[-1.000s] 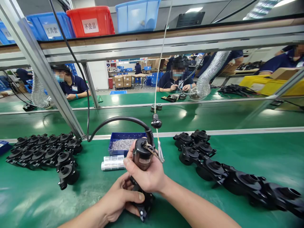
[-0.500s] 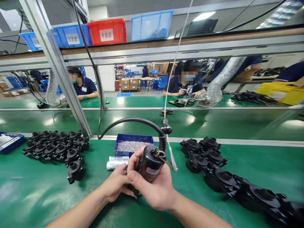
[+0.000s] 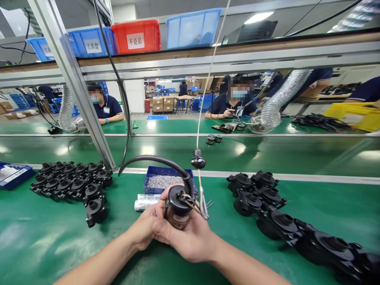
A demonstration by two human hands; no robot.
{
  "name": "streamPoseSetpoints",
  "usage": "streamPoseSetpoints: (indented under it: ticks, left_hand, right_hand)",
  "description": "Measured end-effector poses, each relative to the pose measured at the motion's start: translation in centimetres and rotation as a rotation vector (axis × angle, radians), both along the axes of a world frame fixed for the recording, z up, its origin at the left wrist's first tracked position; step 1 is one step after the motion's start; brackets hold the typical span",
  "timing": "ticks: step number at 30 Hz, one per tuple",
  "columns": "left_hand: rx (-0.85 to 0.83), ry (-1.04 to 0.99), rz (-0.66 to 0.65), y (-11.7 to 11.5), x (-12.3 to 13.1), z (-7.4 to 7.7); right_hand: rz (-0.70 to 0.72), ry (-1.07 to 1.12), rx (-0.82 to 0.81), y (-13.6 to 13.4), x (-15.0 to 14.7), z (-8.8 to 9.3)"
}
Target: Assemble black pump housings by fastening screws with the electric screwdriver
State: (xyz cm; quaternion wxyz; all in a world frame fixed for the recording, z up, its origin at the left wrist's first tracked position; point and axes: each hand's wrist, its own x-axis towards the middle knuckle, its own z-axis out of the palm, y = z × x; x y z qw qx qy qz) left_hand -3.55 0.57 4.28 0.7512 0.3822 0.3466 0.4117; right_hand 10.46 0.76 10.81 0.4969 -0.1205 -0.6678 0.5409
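In the head view my right hand is wrapped round a black electric screwdriver. The tool stands nearly upright, top end toward me, with a thick cable and a metal hanging ring at its top. Close against it on the left is my left hand, its fingers closed low beside the tool. What those fingers hold is hidden behind the hands, and so is the screwdriver's tip. Just behind the hands sits a blue tray of small silver screws. Silvery rolls lie by its front left.
Black pump housings stand in a group on the left and a row on the right. A hanging cord and cable cross the middle. A metal post rises at left. Two co-workers sit across the bench.
The screwdriver has moved a little left and down with my right hand, and the balancer cord has swung left. My left hand stays close beside it.
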Motion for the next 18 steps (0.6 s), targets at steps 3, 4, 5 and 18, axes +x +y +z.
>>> streamPoseSetpoints:
  ticks: [3, 4, 5, 18]
  left_hand:
    - [0.008, 0.028, 0.081, 0.0, 0.3, 0.5]
    - [-0.003, 0.048, 0.099, 0.0, 0.4, 0.6]
    - [-0.015, 0.065, 0.109, 0.0, 0.4, 0.6]
    - [0.106, 0.039, 0.086, -0.5, 0.8, 1.2]
  right_hand:
    - [-0.08, -0.05, 0.058, -0.1, -0.2, -0.1]
    - [-0.096, -0.068, 0.086, -0.1, -0.2, -0.1]
    - [-0.108, -0.082, 0.113, -0.2, -0.2, -0.1]
    - [-0.259, -0.054, 0.119, -0.4, -1.2, -1.5]
